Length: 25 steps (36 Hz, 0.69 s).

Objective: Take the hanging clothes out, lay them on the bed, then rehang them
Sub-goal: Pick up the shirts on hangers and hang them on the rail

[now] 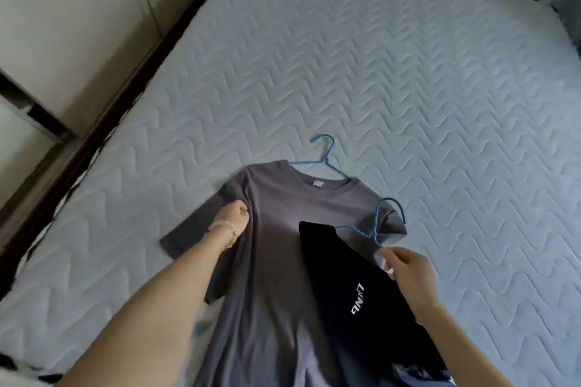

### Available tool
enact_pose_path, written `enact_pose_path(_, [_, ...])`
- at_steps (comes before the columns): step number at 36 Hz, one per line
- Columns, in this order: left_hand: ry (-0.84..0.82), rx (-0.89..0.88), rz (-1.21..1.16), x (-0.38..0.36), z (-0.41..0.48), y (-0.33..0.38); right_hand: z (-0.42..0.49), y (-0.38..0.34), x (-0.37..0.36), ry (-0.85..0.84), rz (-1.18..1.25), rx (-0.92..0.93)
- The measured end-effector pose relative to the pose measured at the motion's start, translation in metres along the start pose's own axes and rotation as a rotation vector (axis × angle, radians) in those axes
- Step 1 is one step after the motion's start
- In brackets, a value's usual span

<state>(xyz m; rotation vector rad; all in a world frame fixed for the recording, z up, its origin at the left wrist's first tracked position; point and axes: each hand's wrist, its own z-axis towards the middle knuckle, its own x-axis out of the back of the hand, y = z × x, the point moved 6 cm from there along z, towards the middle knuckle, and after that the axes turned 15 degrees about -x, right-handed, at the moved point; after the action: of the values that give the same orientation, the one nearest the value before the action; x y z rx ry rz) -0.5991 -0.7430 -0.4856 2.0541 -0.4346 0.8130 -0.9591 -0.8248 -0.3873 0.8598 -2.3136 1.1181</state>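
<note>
A grey T-shirt [276, 229] lies flat on the bed [408, 88], its blue hanger [323, 160] sticking out at the collar. My left hand [232, 217] pinches the shirt at its left armpit seam. A black garment [355, 286] with white lettering hangs over the grey shirt's right side on a second blue hanger [377, 223]. My right hand [408, 270] holds this black garment at its top edge, just below the hanger's neck.
The quilted pale-blue mattress stretches far and right of the clothes. A dark bed frame edge [103, 110] runs along the left, with pale cabinet doors [69, 25] beyond it. Blue fabric [418, 377] shows at the bottom edge.
</note>
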Motion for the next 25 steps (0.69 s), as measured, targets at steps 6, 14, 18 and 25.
enact_pose_path(6, [-0.028,-0.260,0.224,-0.005,0.117,0.033,0.033,0.017,-0.016,0.104,-0.047,-0.077])
enact_pose_path(14, [-0.176,-0.326,0.485,-0.030,0.180,0.051,0.041,0.068,-0.021,0.101,0.016,-0.219])
enact_pose_path(18, [-0.248,-0.242,0.498,-0.039,0.189,0.044,0.033,0.086,-0.027,0.075,0.045,-0.302])
enact_pose_path(25, [-0.264,-0.242,0.145,-0.046,0.186,0.028,0.014,0.093,-0.032,0.071,0.058,-0.337])
